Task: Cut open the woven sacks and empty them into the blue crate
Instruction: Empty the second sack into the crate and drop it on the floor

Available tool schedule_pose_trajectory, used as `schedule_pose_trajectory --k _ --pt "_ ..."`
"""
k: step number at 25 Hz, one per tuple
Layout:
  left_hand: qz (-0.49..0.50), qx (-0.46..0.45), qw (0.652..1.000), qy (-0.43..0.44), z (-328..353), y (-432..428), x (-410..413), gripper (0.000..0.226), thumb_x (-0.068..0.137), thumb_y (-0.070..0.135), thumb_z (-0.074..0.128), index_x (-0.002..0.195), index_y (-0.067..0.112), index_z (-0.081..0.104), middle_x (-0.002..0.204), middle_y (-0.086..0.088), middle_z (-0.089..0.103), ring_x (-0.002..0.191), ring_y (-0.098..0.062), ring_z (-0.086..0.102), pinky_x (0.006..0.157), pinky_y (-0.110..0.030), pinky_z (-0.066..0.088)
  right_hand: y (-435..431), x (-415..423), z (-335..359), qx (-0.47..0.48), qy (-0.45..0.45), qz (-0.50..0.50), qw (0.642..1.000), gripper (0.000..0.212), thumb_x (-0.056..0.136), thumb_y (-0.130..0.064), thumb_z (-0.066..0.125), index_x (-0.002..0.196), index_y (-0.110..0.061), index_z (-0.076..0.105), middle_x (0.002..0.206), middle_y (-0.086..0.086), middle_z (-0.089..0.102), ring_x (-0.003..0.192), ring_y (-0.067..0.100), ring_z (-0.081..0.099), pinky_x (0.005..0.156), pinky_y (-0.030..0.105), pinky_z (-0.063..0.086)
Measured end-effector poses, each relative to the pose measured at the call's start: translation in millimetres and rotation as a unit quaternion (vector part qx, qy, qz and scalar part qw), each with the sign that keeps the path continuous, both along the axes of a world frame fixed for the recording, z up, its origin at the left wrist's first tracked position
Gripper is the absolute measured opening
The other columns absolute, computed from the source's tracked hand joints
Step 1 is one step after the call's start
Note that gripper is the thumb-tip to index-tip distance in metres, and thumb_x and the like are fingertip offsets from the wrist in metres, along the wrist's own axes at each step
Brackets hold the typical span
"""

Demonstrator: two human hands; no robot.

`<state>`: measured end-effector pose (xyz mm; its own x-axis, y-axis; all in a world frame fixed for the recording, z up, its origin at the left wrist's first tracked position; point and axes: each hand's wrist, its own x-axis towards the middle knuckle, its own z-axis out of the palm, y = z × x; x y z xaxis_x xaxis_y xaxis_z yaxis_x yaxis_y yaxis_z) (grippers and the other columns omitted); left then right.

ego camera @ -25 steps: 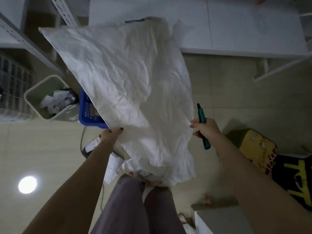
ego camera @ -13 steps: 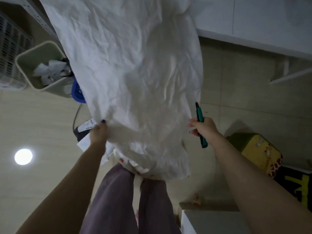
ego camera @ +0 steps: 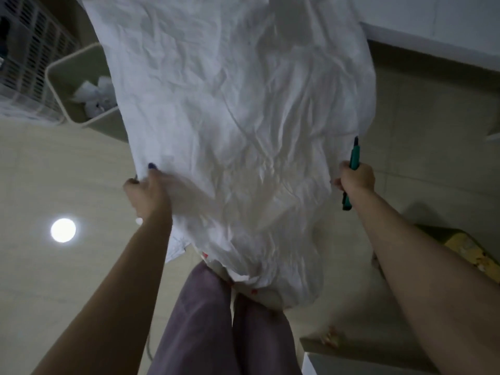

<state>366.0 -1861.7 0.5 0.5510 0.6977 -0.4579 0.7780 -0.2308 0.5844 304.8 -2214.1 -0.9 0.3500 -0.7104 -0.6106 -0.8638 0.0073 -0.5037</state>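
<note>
Woven sack (ego camera: 243,131), white and crumpled, hangs spread between both hands above the person's legs (ego camera: 216,326); left hand (ego camera: 147,190) pinches its left edge, fingers curled into the cloth; right hand (ego camera: 357,180), at the right edge, is curled round a green utility knife (ego camera: 354,161); waste bin (ego camera: 61,74) stands at left.

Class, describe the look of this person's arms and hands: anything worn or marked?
The left forearm and right forearm are bare: no sleeves, gloves, watch or bracelet in view. The left hand has dark blue polish on a nail. On the right hand the nails are too blurred to judge.
</note>
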Motion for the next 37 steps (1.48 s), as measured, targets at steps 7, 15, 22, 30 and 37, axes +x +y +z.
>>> schedule_pose_trajectory --k 7,15,22,30,37 --pt "-0.020 0.029 0.999 -0.002 -26.5 -4.3 -19.9 0.033 0.096 0.028 0.045 0.109 0.003 0.062 0.111 -0.018 0.063 0.106 -0.034 0.057 0.088 -0.035 0.045 -20.3 24.6 -26.4 -0.034 -0.024 -0.038 0.998 0.026 0.098 -0.025 0.046 0.111 -0.007 0.059 0.100 0.016 0.069 0.083 0.024 0.068 0.074 0.035 0.055" --pt "-0.005 -0.236 0.970 -0.052 30.2 -48.4 -50.0 0.031 0.091 0.036 0.057 0.101 0.008 0.065 0.080 0.005 0.067 0.085 -0.016 0.061 0.079 -0.029 0.048 67.1 -4.2 29.9 0.042 -0.117 -0.019 0.992 0.016 0.095 -0.021 0.056 0.102 -0.008 0.062 0.063 0.002 0.054 0.035 0.000 0.050 0.036 0.010 0.038" --pt "-0.225 -0.389 0.893 -0.040 104.3 -98.9 -52.5 0.011 0.085 0.020 0.065 0.088 0.009 0.066 0.077 -0.005 0.068 0.074 -0.017 0.065 0.059 -0.027 0.054 109.8 -16.4 140.5 0.053 -0.217 0.169 0.960 0.018 0.086 -0.021 0.068 0.104 -0.017 0.068 0.079 -0.005 0.064 0.064 0.004 0.060 0.061 0.020 0.051" --pt "-0.634 -0.084 0.734 -0.229 153.3 -154.9 -91.0 0.035 0.083 0.026 0.052 0.092 -0.005 0.067 0.090 -0.026 0.066 0.079 -0.036 0.066 0.065 -0.043 0.054 124.4 23.9 227.7 -0.171 -0.129 0.487 0.847 0.073 0.073 -0.042 0.077 0.136 -0.019 0.048 0.139 0.000 0.042 0.116 0.017 0.052 0.090 0.033 0.044" --pt "-0.452 -0.146 0.864 -0.170 190.3 -134.6 -81.6 0.047 0.089 0.047 0.041 0.122 0.015 0.051 0.112 -0.009 0.064 0.098 -0.028 0.062 0.077 -0.036 0.051 90.2 -21.6 258.9 -0.216 -0.094 0.210 0.949 0.018 0.084 -0.021 0.063 0.099 -0.013 0.068 0.091 0.012 0.069 0.082 0.030 0.062 0.064 0.024 0.037"
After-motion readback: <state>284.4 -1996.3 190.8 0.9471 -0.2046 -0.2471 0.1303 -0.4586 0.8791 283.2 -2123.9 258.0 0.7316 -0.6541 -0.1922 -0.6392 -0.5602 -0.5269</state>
